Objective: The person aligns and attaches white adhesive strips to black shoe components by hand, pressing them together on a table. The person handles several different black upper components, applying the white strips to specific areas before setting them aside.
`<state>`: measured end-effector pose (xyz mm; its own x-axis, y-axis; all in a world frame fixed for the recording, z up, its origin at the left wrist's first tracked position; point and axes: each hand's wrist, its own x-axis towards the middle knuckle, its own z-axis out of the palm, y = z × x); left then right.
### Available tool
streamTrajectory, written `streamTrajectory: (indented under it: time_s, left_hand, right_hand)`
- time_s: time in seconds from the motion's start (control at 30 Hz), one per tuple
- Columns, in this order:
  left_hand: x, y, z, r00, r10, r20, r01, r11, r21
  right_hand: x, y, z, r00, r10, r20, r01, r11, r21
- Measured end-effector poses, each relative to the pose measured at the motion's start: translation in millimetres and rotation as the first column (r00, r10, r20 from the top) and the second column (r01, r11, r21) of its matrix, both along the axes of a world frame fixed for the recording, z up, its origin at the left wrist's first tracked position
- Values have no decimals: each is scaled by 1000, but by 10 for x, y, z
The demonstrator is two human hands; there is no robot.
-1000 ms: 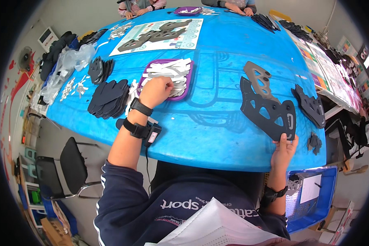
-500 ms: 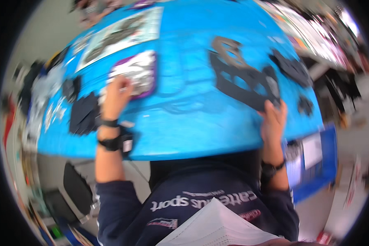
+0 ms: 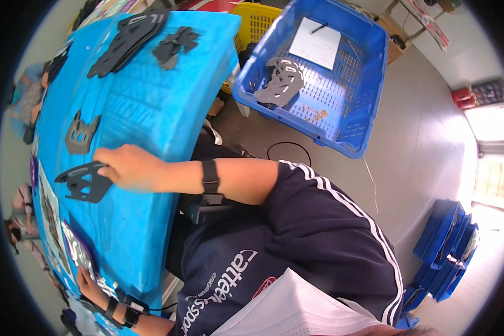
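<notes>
My right hand [image 3: 127, 167] pinches the edge of a dark grey flat cut-out panel [image 3: 99, 186] with large triangular openings, over the blue-covered table. Just beyond it lies a lighter grey-brown pronged panel [image 3: 79, 139], apart from the hand. At the lower left, my left hand [image 3: 88, 284] is at the near edge of a purple-rimmed tray [image 3: 70, 239] with shiny silvery contents. Its fingers look curled together; whatever they hold is too small to make out. A printed sheet [image 3: 51, 210] with a dark picture lies beyond the tray.
Dark panels [image 3: 131, 42] are stacked at the table's far end beside small dark pieces [image 3: 176, 46]. A blue crate [image 3: 375, 73] to the right holds grey panels [image 3: 285, 83], white paper [image 3: 315, 43] and a pen. Behind is a yellow crate [image 3: 257, 22]; more blue crates [image 3: 442, 241] stand far right.
The view has swung right, bringing the blue crate fully into sight. My right hand still grips the dark panel, and the grey-brown panel now shows separately. My left hand stays by the purple-rimmed tray.
</notes>
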<state>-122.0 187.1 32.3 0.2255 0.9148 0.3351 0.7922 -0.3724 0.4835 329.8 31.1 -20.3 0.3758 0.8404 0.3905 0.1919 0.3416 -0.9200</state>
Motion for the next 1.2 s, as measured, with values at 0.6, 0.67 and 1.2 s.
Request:
streamTrajectory:
  time_s: [0.6, 0.67, 1.2]
  left_hand:
    - [703, -318, -143, 990, -131, 54, 133, 990, -44]
    - [652, -388, -128, 993, -109, 39, 111, 993, -37]
    - [377, -589, -116, 981, -112, 156, 120, 992, -42]
  right_hand:
    - [8, -2, -21, 995, 40, -94, -35, 998, 60]
    - [0, 0, -11, 995, 28, -101, -20, 997, 73]
    - [-26, 31, -25, 995, 1, -95, 7, 997, 76]
